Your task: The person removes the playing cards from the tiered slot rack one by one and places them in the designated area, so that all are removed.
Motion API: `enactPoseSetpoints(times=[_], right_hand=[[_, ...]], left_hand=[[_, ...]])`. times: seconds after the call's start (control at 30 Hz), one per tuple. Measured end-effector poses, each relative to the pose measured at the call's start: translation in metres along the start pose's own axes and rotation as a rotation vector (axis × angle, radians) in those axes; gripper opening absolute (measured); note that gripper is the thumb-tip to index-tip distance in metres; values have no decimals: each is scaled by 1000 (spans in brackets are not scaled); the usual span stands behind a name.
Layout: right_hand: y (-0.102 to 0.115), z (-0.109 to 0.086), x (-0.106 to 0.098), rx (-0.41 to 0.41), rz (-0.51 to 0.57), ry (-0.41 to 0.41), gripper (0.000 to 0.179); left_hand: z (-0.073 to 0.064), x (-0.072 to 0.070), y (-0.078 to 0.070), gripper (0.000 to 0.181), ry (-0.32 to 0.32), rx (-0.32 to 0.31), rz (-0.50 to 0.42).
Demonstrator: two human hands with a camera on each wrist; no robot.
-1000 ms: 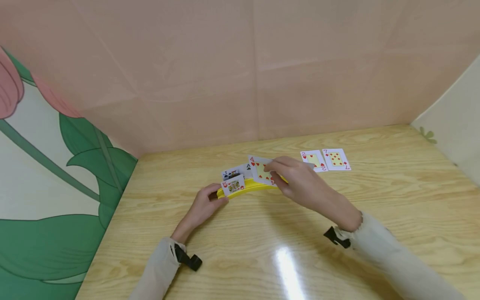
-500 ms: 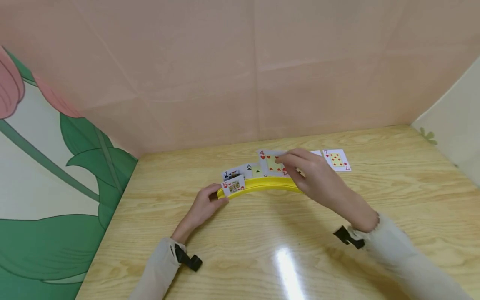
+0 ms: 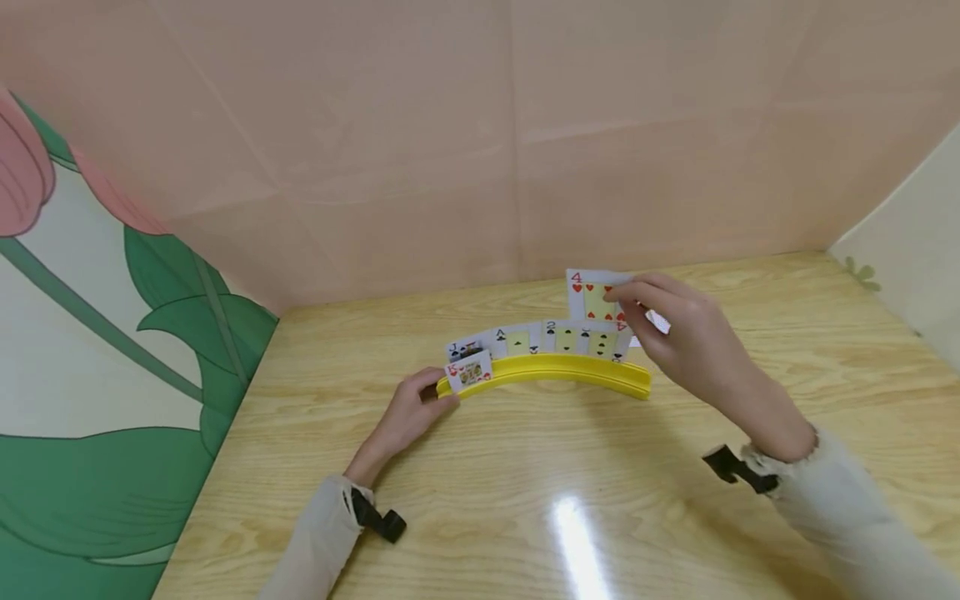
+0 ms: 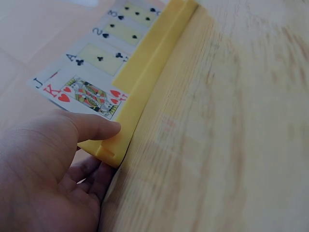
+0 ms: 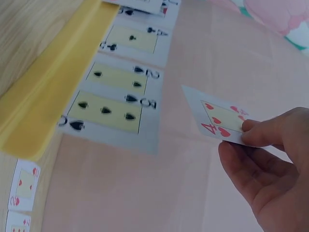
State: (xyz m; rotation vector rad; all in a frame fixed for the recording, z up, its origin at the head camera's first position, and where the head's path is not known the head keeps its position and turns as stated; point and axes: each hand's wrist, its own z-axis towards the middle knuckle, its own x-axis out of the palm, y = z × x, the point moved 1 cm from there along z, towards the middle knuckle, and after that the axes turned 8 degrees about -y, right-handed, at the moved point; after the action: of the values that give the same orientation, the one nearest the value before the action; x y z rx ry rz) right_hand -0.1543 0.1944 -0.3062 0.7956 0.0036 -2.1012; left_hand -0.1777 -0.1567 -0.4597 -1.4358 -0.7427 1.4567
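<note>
My left hand (image 3: 408, 410) grips the left end of a curved yellow card holder (image 3: 551, 365), thumb in front and fingers behind. In the holder's front slot stands a king of hearts (image 3: 469, 371). Behind it are a partly covered jack (image 3: 454, 348), an ace of clubs (image 3: 516, 340), a two of spades (image 3: 561, 335) and a three of spades (image 3: 602, 343). My right hand (image 3: 693, 342) pinches a four of hearts (image 3: 592, 293) between thumb and fingers. That card is raised behind the holder's right part, above the three of spades in the head view.
A two of hearts (image 5: 24, 183) and a seven of diamonds (image 5: 19, 222) lie on the wooden table (image 3: 525, 492) beyond the holder's right end, mostly hidden by my right hand in the head view. A pink cloth wall (image 3: 450, 150) rises behind the table.
My right hand has moved right and up with the four of hearts, away from the front of the holder, uncovering the two and three of spades. The left hand stays in place.
</note>
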Motion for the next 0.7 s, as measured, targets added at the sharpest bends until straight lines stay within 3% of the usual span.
enactPoseSetpoints(times=[0.4, 0.7], right_hand=[[-22, 2, -20, 70, -76, -65, 24], [-50, -1, -34, 147, -105, -82, 20]], left_hand=[[-2, -2, 0, 32, -4, 6, 5], [-1, -1, 0, 32, 0, -4, 1]])
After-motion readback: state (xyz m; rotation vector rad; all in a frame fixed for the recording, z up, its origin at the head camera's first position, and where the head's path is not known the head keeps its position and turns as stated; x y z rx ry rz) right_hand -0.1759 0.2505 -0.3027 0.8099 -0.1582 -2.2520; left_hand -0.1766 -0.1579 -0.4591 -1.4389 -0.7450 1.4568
